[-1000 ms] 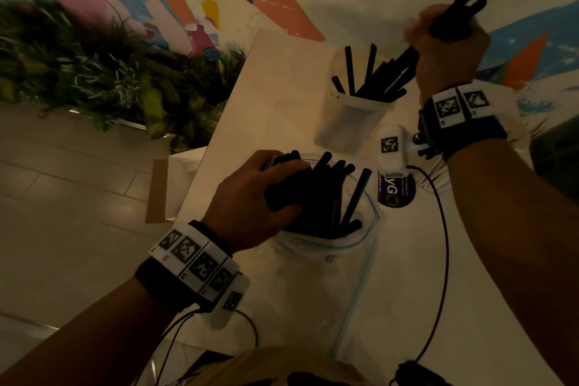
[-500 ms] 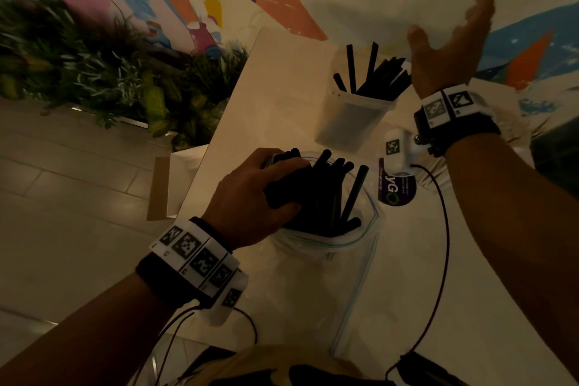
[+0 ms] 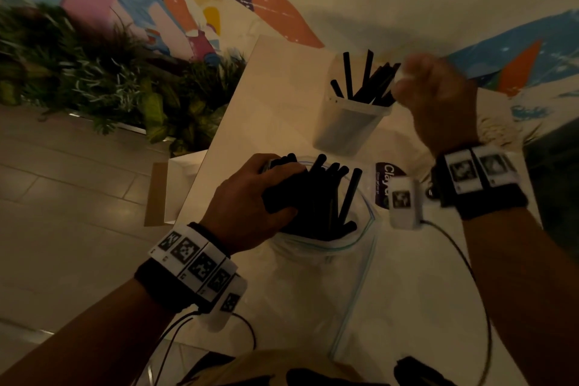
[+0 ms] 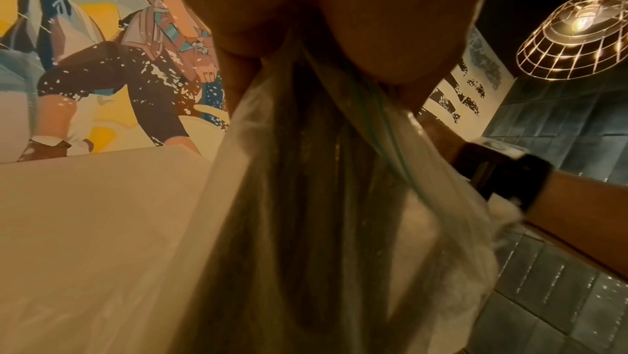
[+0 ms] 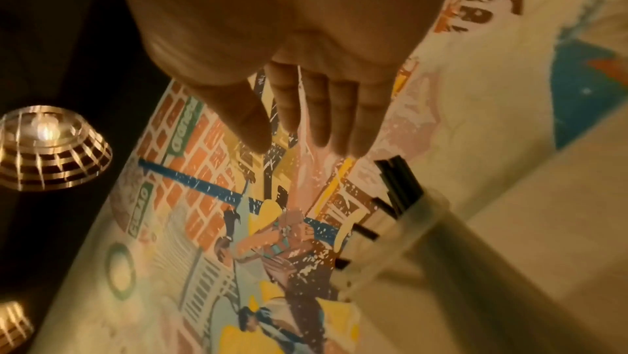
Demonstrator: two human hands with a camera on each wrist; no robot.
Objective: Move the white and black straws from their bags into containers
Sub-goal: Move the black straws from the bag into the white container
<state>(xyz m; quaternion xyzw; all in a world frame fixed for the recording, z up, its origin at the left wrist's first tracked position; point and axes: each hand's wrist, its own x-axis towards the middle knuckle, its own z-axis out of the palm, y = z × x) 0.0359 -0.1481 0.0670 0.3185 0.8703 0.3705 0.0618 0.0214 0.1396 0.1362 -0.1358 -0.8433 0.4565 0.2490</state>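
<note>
A clear zip bag (image 3: 344,276) stands on the white table (image 3: 282,78) with many black straws (image 3: 326,197) poking out of its mouth. My left hand (image 3: 250,204) grips the bag's upper left side; in the left wrist view the bag (image 4: 306,198) is pinched under the palm (image 4: 339,24). Behind it stands a translucent container (image 3: 347,125) with several black straws (image 3: 366,78) leaning inside. My right hand (image 3: 435,97), blurred, hovers at the container's right rim. The right wrist view shows its fingers (image 5: 316,107) straight and empty above the container (image 5: 418,222). No white straws are in view.
A purple round label (image 3: 388,182) lies between bag and container. Wrist cables (image 3: 463,260) trail over the table on the right. Plants (image 3: 94,78) and a cardboard box (image 3: 159,191) sit on the floor beyond the table's left edge. Something woven (image 3: 495,131) lies far right.
My right hand let go of a bundle of black straws into the container, opened, then came down beside the container's right rim. The left hand has kept its grip on the bag.
</note>
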